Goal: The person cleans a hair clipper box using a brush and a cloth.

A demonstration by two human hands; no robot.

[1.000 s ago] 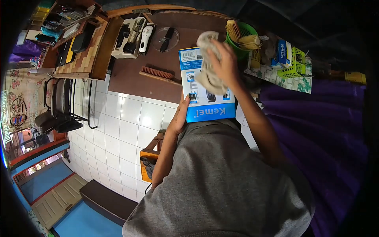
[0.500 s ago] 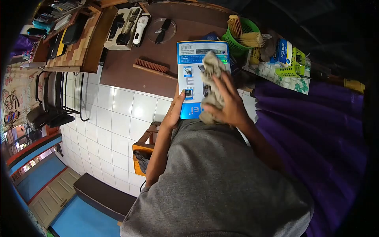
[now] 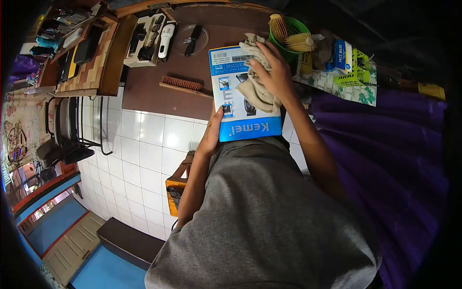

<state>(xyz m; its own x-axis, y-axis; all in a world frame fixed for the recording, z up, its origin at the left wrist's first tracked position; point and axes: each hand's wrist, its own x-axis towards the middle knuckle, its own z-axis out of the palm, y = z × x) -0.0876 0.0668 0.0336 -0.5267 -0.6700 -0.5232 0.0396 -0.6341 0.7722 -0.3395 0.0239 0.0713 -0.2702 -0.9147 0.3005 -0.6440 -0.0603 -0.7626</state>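
Observation:
A blue and white Kemei hair clipper box stands in front of my body, its printing upside down to me. My left hand grips the box's left edge, thumb on the printed face and the other fingers hidden behind. Against the upper right of that face, my right hand presses a crumpled beige cloth. Its fingers curl over the cloth, which hangs down across part of the printed pictures.
On the brown table lie a wooden brush, a white clipper and a tray of clippers. A green basket holds brushes near a face mask box. A purple curtain hangs on the right.
My right hand has moved the cloth from the box's lower right up toward its top edge, uncovering the Kemei lettering. My left hand keeps its hold on the box's left edge.

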